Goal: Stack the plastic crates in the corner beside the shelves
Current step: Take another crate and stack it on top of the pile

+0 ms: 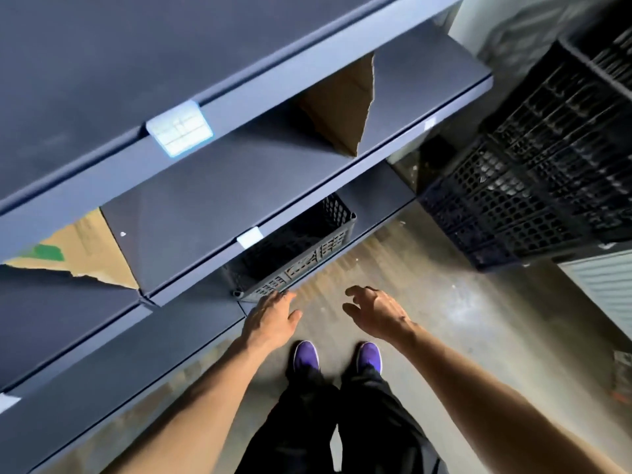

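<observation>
Beside the dark shelves (239, 172), the left hand (273, 318) touches a grey crate (301, 254), fingers spread; the right hand (374, 313) hovers empty, fingers loosely curled.

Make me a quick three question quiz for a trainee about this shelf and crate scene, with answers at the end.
1. True or false: the left hand is gripping the grey crate.
2. Where are the black crates stacked? A) on the top shelf B) on the floor right of the shelves C) behind the person
3. Fill in: the grey crate sits on the ______ shelf.

Key:
1. False; its fingertips only reach the crate's near rim, and the right hand is open in the air.
2. B
3. bottom
</observation>
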### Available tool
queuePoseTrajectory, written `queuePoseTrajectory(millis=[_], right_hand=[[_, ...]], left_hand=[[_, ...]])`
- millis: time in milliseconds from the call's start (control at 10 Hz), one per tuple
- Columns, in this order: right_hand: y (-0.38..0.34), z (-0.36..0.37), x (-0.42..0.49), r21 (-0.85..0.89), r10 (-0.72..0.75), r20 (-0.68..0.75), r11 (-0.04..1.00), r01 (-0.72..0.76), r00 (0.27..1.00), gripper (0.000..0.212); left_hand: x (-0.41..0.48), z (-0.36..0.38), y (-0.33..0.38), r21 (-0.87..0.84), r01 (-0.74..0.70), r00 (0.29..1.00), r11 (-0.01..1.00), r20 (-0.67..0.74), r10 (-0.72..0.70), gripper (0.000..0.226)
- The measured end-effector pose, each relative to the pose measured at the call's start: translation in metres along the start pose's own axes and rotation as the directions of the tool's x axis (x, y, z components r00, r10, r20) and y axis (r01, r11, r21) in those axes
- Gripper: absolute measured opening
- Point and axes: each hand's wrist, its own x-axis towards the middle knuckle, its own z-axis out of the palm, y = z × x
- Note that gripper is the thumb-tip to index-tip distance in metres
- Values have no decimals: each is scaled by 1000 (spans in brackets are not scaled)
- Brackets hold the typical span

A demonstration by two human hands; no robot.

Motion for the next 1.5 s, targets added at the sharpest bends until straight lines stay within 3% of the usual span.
queuePoseTrajectory(millis=[300, 500, 700, 900, 1100, 1200, 1300, 1400, 1500], right_hand=[[-10, 73, 87, 98, 42, 78, 994, -50, 996, 45], [-10, 121, 148, 121, 57, 130, 990, -73, 990, 46], [-18, 164, 206, 265, 71, 112, 959, -99, 991, 45], [-29, 182, 253, 359, 42, 122, 930, -83, 992, 64], [-42, 187, 283, 678, 113, 202, 700, -222, 973, 60], [-46, 191, 290, 709, 161, 264, 636, -304, 951, 60], [-47, 198, 296, 729, 204, 282, 589, -348, 937, 64], [-49, 201, 295, 771, 218, 261, 539, -339, 940, 63], [-40, 203, 289, 831, 301, 266, 410, -377, 916, 50]], left_hand=[[42, 58, -74, -5, 151, 988, 989, -30, -151, 44], [89, 92, -104, -46, 193, 969, 980, -150, -198, 48], [145, 120, -129, 30, 194, 952, 981, -248, -180, 60], [192, 143, -141, 60, 242, 937, 969, -275, -217, 56], [231, 157, -172, -24, 235, 939, 972, -254, -234, 45], [238, 166, -174, -47, 155, 962, 987, -221, -162, 44], [243, 164, -169, -180, 249, 935, 952, -212, -285, 38], [230, 158, -146, -189, 263, 935, 946, -192, -298, 32], [222, 173, -119, -118, 231, 955, 966, -161, -248, 36]])
